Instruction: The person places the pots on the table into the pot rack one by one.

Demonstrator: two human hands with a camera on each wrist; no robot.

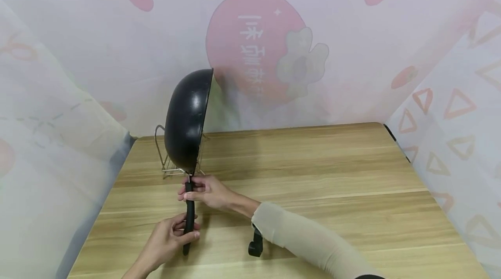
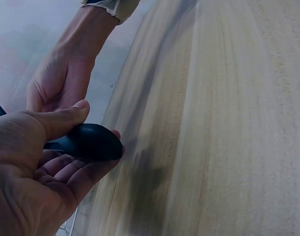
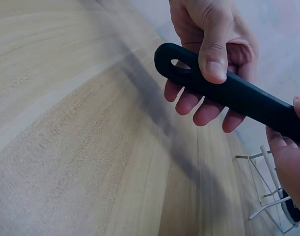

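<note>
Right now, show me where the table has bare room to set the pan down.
The right half of the table, from the sleeve out to the right edge, is bare wood. The strip behind the right hand is open too. It is crowded back-left: rack, pan, left hand on the handle.

My matt black wok (image 1: 187, 120) and its smooth plastic handle (image 1: 189, 218) above a pale wood-grain table (image 1: 313, 170), beside a thin metal wire rack (image 1: 166, 164).
</note>
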